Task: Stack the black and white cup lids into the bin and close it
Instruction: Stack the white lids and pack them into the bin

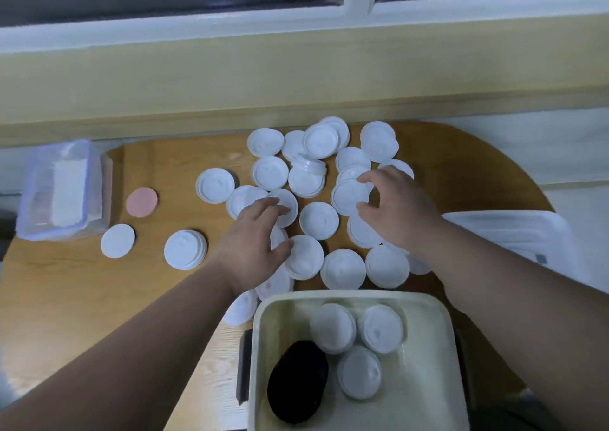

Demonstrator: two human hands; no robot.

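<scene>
Head view: the only one, looking down over both forearms at a wooden table [82, 298].
Left hand [260, 232]: is reaching into the scatter with fingers spread and barely bent, lying across lid tops; it is gripping nothing that I can make out.
Right hand [395, 209]: is clawing down on the gripped lid [346, 196], thumb and fingertips curling onto its right edge.
Loose white lids [319, 220]: are lying across the middle of the table, many overlapping; a small stack [184, 249] is sitting apart on the left.
Bin [346, 293]: is standing open at the near edge, just below both hands.
Inside the bin: three white stacks [333, 328] are sitting toward the far and right sides, and a black stack [296, 381] is leaning at near left.
Bin cover [507, 232]: is probably the white tray-like piece lying off to the right, apart from the bin.
Progress: the black lids are looking done, with none showing on the table. The white ones are only partly in, with well over a dozen still out, and closing is not yet begun.
Bystanders: a clear container [62, 190], a pink disc [142, 201] and a flat white disc [118, 241] are sitting at far left.
</scene>
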